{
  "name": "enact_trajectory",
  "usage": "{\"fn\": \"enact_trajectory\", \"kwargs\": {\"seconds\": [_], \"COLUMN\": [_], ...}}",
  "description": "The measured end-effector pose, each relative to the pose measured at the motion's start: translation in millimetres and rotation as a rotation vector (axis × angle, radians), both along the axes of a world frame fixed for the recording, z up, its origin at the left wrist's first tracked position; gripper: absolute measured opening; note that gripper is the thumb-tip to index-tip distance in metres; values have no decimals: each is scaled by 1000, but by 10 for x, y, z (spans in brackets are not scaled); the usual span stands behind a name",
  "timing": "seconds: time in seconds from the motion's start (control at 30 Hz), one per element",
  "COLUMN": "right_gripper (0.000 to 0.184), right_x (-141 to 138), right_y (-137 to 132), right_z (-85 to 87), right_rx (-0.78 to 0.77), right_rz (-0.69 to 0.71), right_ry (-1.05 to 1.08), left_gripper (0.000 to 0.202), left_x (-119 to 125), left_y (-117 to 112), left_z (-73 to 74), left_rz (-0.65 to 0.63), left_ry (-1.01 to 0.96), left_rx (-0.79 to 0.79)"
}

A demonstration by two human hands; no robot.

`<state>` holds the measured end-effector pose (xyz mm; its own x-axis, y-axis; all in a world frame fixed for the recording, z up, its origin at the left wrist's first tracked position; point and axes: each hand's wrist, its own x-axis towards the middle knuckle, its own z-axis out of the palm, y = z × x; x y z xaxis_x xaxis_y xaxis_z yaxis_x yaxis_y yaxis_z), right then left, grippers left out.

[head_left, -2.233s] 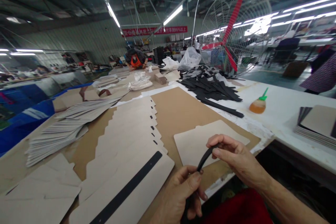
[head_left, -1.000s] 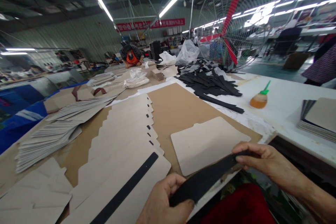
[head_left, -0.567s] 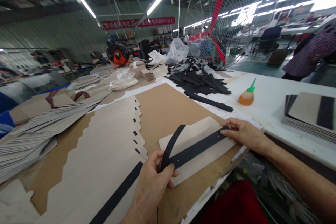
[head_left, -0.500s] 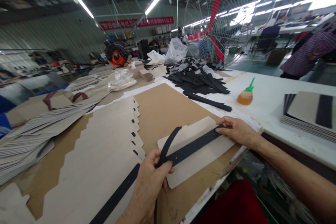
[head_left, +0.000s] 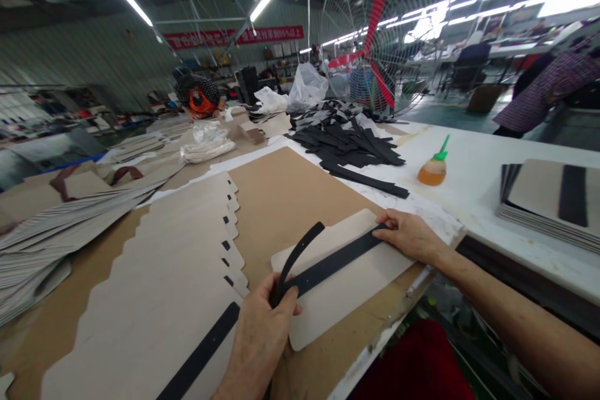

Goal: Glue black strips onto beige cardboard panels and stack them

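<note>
A beige rectangular panel [head_left: 342,309] with rounded corners lies slantwise before me. Along its middle runs a flat black strip [head_left: 335,264]. My left hand [head_left: 262,325] is closed on the strip at the panel's left edge, thumb on top. From there the strip's loose end [head_left: 304,242] curls up and back over the panel. At the strip's other end, my right hand [head_left: 407,234] is closed, pressing it near the panel's right edge with fingertips and thumb. The left fingers beneath the strip are partly hidden.
Overlapping beige panels [head_left: 154,250] spread on brown board [head_left: 272,181] at left. Black strips [head_left: 347,144] heap behind. A bottle of amber liquid [head_left: 432,170] and a panel stack [head_left: 546,194] stand right. Beyond are a fan [head_left: 375,53] and another person [head_left: 201,97].
The view has shifted slightly, so most things sit further left. The strip's curled loose end stands up more over the panel. Both hands keep their hold at the same ends.
</note>
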<state>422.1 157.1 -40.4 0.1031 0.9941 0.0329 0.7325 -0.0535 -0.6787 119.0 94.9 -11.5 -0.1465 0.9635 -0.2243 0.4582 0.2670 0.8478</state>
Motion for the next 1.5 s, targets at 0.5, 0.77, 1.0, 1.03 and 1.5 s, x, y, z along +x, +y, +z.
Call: {"fn": "enact_trajectory", "kwargs": {"seconds": [0.5,0.77,1.0,1.03,1.5], "right_gripper": [18,18,20,21,29], "right_x": [-54,-64,-56,-45,26], "right_y": [-5,12,19,22,53], "right_z": [18,20,-42,-63,-192], "right_rx": [-10,-30,17,52,84], "right_rz": [-40,-42,-4,3,50], "right_ry": [-50,-121,-204,-226,-273], "left_gripper": [27,34,34,33,37], "left_x": [-12,-33,-33,-32,-22], "left_y": [55,66,42,5,-424], "left_z": [-77,-123,-68,-34,129], "left_rz": [20,-10,-26,-45,-409], "left_ry": [56,67,89,92,376], "left_rx": [23,-3,-2,21,284]}}
